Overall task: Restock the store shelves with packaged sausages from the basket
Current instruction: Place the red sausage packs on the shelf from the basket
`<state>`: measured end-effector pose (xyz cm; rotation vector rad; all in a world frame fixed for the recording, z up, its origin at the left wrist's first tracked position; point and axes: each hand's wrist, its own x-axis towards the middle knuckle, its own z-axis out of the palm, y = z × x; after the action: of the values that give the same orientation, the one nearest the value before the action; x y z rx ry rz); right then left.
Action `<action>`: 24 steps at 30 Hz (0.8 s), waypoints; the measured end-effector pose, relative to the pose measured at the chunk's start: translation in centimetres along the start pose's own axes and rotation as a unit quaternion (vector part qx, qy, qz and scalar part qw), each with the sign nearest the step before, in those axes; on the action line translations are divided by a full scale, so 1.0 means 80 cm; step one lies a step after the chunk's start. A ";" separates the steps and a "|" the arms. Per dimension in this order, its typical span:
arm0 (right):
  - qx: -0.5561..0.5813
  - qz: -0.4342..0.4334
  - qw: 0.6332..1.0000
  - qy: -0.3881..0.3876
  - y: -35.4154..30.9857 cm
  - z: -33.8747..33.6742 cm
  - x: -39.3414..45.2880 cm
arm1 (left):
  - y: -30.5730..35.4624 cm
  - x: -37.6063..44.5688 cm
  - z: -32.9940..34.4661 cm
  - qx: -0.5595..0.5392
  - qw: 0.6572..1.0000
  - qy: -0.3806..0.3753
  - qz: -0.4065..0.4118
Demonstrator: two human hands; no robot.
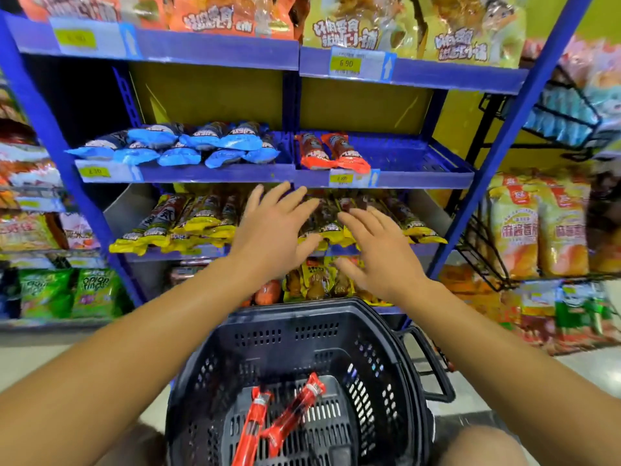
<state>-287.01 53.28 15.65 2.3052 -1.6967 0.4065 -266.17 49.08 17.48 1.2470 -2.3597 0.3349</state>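
Hands, left (268,230) and right (379,253), fingers spread and empty, hover over yellow sausage packs (188,223), seemingly to tidy them; basket (386,331) holds two red packs (279,422).

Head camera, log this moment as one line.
left hand: open, over yellow sausages | right hand: open | basket: two red sausages

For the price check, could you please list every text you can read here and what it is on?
"6.90": yellow price tag on the top shelf rail.
Other price tags: blurred, unreadable.
Snack bags: Chinese lettering, too blurred to quote.
Sausage packs: print unreadable.
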 end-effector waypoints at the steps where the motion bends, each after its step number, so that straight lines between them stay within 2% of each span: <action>1: 0.013 0.000 1.000 -0.015 -0.005 0.010 -0.012 | 0.000 -0.013 0.007 -0.007 1.000 -0.010 -0.007; 6: 0.040 0.001 0.994 -0.103 -0.029 0.076 -0.065 | 0.000 -0.084 0.058 -0.039 0.996 -0.069 -0.031; 11: 0.058 0.012 0.977 -0.206 -0.044 0.166 -0.108 | -0.004 -0.162 0.137 -0.056 0.982 -0.166 -0.068; 17: 0.067 0.043 0.940 -0.331 -0.043 0.289 -0.155 | -0.016 -0.244 0.245 -0.086 0.943 -0.291 -0.133; 24: 0.075 0.029 0.906 -0.415 -0.037 0.428 -0.179 | -0.022 -0.304 0.362 -0.115 0.905 -0.356 -0.202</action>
<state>-285.63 54.49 -21.53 2.7582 -2.1284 -0.5547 -260.64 53.68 -19.73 1.9132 -2.4779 -0.6229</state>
